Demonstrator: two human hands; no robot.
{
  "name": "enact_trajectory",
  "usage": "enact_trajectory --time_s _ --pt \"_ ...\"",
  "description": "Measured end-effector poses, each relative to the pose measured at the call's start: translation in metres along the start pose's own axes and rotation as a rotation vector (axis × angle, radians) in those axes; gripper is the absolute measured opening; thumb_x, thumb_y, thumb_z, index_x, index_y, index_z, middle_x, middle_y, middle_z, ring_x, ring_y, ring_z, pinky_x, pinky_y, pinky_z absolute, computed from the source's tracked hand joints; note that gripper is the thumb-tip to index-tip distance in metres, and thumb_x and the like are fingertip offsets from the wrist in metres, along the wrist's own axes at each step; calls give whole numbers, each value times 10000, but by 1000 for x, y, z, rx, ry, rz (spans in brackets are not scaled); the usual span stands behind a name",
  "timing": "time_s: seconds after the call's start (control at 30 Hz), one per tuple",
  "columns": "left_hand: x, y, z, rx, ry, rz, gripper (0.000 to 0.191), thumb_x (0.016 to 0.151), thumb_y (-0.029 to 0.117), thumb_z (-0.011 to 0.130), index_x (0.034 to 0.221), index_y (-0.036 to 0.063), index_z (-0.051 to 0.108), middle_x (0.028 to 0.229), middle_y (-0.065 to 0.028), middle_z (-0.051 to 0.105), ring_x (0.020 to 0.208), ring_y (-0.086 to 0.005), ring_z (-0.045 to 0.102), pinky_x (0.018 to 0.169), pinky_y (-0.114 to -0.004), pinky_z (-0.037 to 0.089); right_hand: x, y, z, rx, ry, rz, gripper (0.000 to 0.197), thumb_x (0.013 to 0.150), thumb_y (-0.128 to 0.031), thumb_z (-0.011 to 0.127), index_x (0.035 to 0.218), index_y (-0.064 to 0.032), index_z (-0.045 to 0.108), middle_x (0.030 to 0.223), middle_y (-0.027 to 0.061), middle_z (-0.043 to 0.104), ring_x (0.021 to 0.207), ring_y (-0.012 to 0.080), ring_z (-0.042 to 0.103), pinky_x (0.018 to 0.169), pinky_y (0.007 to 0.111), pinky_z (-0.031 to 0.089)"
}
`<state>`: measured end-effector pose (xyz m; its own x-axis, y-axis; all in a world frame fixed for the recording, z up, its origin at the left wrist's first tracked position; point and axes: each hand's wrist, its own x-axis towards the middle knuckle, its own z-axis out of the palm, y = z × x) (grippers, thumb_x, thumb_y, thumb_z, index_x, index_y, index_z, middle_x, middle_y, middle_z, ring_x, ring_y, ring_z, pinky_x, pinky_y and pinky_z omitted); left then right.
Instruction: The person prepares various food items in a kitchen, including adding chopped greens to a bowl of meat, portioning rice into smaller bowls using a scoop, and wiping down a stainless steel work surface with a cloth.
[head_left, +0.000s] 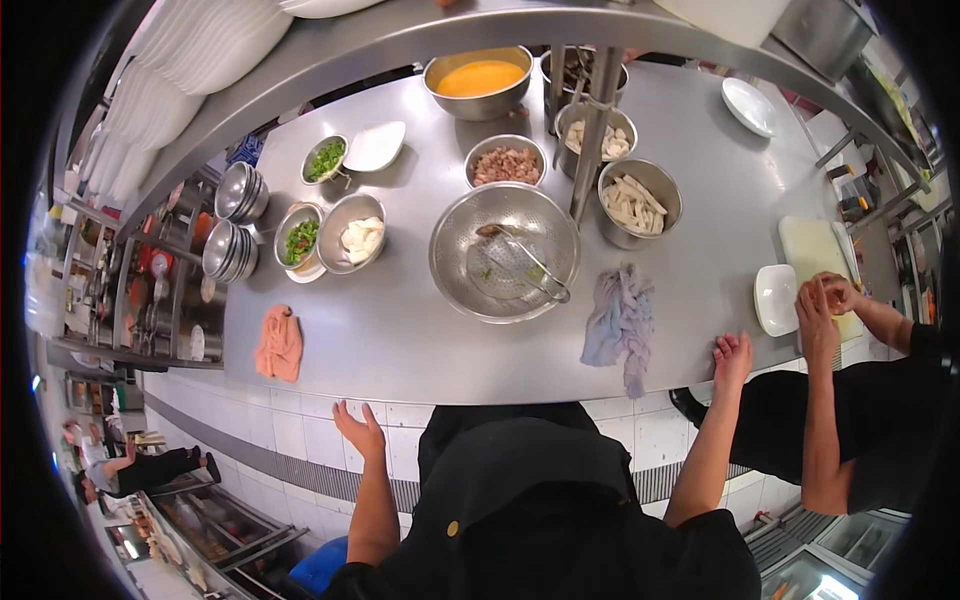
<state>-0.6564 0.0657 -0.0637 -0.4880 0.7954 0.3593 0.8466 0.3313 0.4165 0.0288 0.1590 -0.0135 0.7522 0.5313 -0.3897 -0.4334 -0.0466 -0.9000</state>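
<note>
My left hand (359, 429) hangs just off the near edge of the steel table (405, 352), thumb and fingers apart, holding nothing. Over the table edge farther right, my right hand (733, 361) has its fingers loosely bent and nothing visible in it. Between them and beyond stands a perforated steel colander (457, 274), with metal tongs (536, 259) leaning inside and a few green scraps at the bottom. A crumpled blue-lilac cloth (621, 326) is the nearest item to my right hand's left. An orange cloth (279, 343) lies beyond my left hand.
Behind the colander are a bowl of diced meat (507, 166), a bowl of yellow liquid (480, 79) and a pot of pale strips (636, 206). Chopped greens (301, 241) sit left. A steel shelf post (596, 139) rises mid-table. At right, a co-worker's hands (821, 300) work beside a white dish (776, 300).
</note>
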Motion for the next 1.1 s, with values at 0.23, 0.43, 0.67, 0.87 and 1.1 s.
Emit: enact_trajectory --time_s 0.23,0.43,0.67,0.87,1.1 --pt "-132 -86 -30 241 -1647 -701 632 765 390 633 1192 -52 483 1043 -240 600 1048 -334 558 905 -373 426 26 -12 3 194 32 46 706 850 -520 516 1325 -82 231 987 122 561 882 214 572 691 278 469" --pt "-186 -120 -83 -5 -1139 -818 569 770 357 609 1191 -16 521 1092 -243 588 1050 -327 564 895 -355 435 69 -11 15 303 -5 45 681 870 -487 495 1309 -75 176 1019 170 558 933 252 579 738 330 493" --pt "-127 -86 -62 23 -985 -560 568 769 403 631 1186 31 528 1018 -222 616 965 -317 602 829 -369 474 106 -14 -5 299 156 26 307 891 -207 360 1015 28 515 870 121 591 770 202 594 606 290 481" --pt "-106 -63 -60 -98 -877 -412 511 779 385 632 1170 67 546 1093 -193 597 956 -341 601 820 -385 481 22 -10 -4 184 105 -20 273 851 -158 362 972 22 528 813 110 598 705 172 596 553 260 466" --pt "-138 -105 -123 -307 -819 -340 496 807 344 623 1203 63 522 1145 -182 575 996 -315 581 831 -374 471 -182 -19 50 121 -171 -26 246 832 -146 388 958 30 505 801 119 594 699 167 558 594 260 451"
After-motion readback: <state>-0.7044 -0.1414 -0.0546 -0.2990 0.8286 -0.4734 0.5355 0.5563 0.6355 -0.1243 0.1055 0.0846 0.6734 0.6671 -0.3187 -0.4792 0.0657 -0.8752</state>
